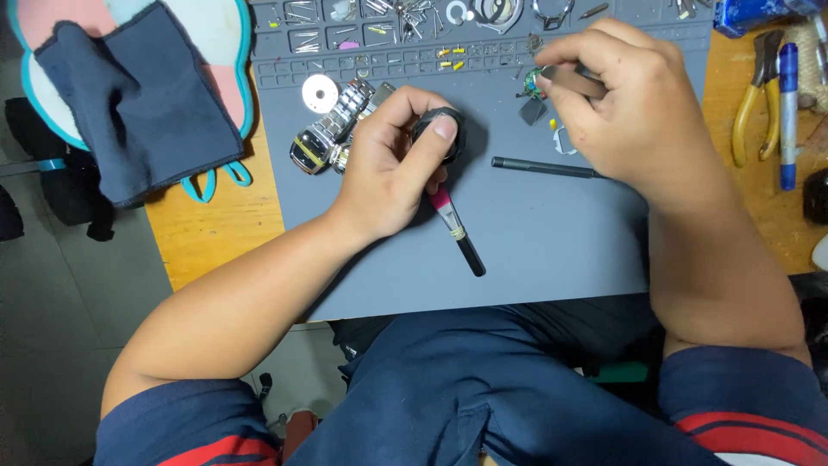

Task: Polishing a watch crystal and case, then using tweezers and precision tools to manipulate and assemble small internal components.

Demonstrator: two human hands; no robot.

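On the grey mat (535, 250), going left to right, we see the metal watch (332, 134) at nine o'clock of our left hand (397, 168), which grips a round black holder (440, 129). At three o'clock our right hand (630, 112) pinches a slim dark tool (573, 82) above small parts.

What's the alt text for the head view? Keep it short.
A person's left hand grips a small round black object over a grey work mat, while the right hand pinches a slim dark tool over tiny parts. A metal-band watch, a small brush and a thin black rod lie on the mat; yellow-handled pliers rest to the right.
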